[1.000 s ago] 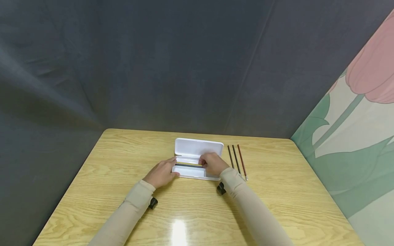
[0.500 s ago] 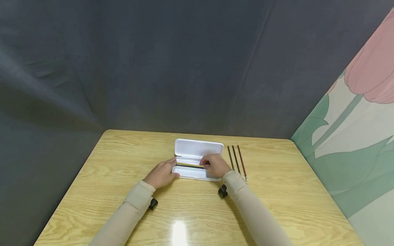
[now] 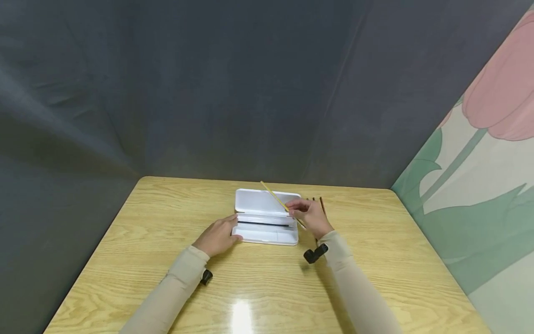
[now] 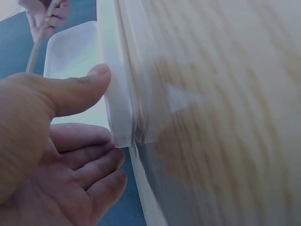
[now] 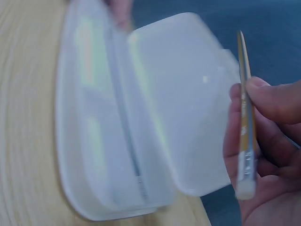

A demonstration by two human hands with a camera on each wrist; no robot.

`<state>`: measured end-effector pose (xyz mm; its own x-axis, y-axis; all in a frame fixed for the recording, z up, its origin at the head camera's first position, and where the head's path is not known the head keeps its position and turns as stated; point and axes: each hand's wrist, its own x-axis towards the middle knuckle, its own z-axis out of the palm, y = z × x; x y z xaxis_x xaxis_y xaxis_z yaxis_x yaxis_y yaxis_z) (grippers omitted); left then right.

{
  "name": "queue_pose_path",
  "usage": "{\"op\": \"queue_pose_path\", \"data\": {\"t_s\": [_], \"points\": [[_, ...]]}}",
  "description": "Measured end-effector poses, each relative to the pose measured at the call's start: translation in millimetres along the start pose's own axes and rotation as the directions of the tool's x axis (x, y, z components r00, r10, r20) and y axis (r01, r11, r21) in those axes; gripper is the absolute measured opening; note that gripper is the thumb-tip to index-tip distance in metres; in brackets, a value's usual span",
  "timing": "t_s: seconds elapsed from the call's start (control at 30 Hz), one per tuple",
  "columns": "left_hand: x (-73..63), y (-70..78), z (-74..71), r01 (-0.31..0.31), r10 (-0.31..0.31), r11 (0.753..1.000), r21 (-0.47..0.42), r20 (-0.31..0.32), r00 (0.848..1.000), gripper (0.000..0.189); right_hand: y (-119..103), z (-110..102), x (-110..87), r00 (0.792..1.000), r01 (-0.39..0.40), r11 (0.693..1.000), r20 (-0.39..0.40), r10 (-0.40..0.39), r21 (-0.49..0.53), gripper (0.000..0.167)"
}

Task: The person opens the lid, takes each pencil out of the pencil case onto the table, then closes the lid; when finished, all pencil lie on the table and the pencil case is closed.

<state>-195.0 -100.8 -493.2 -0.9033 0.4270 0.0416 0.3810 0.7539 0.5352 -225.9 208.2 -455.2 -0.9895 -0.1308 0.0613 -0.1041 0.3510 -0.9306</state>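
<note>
A white pencil case (image 3: pixel 254 234) lies with its lid (image 3: pixel 258 202) raised toward the back. One dark pencil (image 3: pixel 264 224) rests lengthwise in it, also visible, blurred, in the right wrist view. My left hand (image 3: pixel 217 235) holds the left end of the case, thumb at the front edge and fingertips by the far corner. Between thumb and fingers my right hand (image 3: pixel 312 217) pinches a yellow pencil (image 3: pixel 273 195), above the case's right side. In the right wrist view a white eraser (image 5: pixel 245 188) tips its near end, and the other end points away.
Right of the case, several pencils (image 3: pixel 322 203) lie on the wooden table (image 3: pixel 267 278), partly hidden by my right hand. A dark curtain (image 3: pixel 250 93) hangs behind the table. A flower-patterned panel (image 3: pixel 479 195) stands at the right.
My right hand has lifted the yellow pencil out of the case and moved right and up with it. The dark pencil stays in the case. My left hand has hardly moved.
</note>
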Motion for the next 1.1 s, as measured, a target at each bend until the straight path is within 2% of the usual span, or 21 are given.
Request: {"op": "queue_pose_path", "data": {"t_s": [0.13, 0.27, 0.33, 0.43, 0.5, 0.57, 0.63, 0.8, 0.9, 1.0, 1.1], "points": [[-0.5, 0.9, 0.6, 0.005, -0.005, 1.0, 0.011, -0.006, 1.0, 0.069, -3.9, -19.9, -7.4, 0.996, -0.004, 0.988, -0.092, 0.018, 0.152, 0.029], [-0.1, -1.6, 1.0, -0.003, 0.003, 1.0, 0.008, -0.012, 1.0, 0.069, 0.8, -46.4, -14.0, 0.981, 0.001, 0.983, -0.193, 0.036, 0.186, 0.033], [0.5, -2.7, 0.8, -0.014, 0.014, 1.0, 0.014, -0.015, 1.0, 0.068, 6.7, -60.7, -17.5, 0.965, -0.006, 0.985, -0.257, 0.051, 0.172, 0.034], [1.0, -3.7, 0.1, -0.037, 0.038, 0.999, 0.022, -0.021, 0.999, 0.067, 16.5, -78.0, -24.2, 0.928, -0.084, 0.993, -0.356, 0.109, 0.085, 0.031], [1.3, -4.4, 0.0, -0.046, 0.047, 0.998, 0.037, -0.02, 0.999, 0.068, 23.2, -85.4, -29.2, 0.901, -0.172, 0.984, -0.41, 0.141, -0.041, 0.027], [1.6, -4.7, 0.0, -0.048, 0.049, 0.998, 0.039, -0.015, 0.999, 0.068, 29.8, -89.2, -33.7, 0.881, -0.255, 0.952, -0.446, 0.157, -0.167, 0.023], [1.6, -4.7, -0.6, -0.039, 0.039, 0.999, 0.035, -0.005, 0.999, 0.07, 37.0, -89.6, -36.2, 0.87, -0.305, 0.913, -0.468, 0.153, -0.269, 0.023], [-0.3, -2.4, -3.1, -0.024, 0.024, 1.0, -0.01, 0.019, 1.0, 0.072, 57.6, -85.9, -36.2, 0.865, -0.362, 0.831, -0.485, 0.131, -0.423, 0.028], [-1.5, -1.2, -4.0, -0.018, 0.018, 1.0, -0.023, 0.028, 0.999, 0.073, 67.5, -84.6, -35.4, 0.882, -0.378, 0.786, -0.449, 0.144, -0.49, 0.032], [-1.6, -1.2, -4.2, -0.008, 0.009, 1.0, -0.021, 0.024, 1.0, 0.073, 70.4, -83.3, -34.4, 0.908, -0.368, 0.766, -0.38, 0.175, -0.527, 0.038], [-1.2, -2.2, -3.3, -0.006, 0.006, 1.0, -0.007, 0.019, 1.0, 0.072, 68.3, -82.7, -33.4, 0.922, -0.363, 0.753, -0.33, 0.204, -0.549, 0.043]]}}
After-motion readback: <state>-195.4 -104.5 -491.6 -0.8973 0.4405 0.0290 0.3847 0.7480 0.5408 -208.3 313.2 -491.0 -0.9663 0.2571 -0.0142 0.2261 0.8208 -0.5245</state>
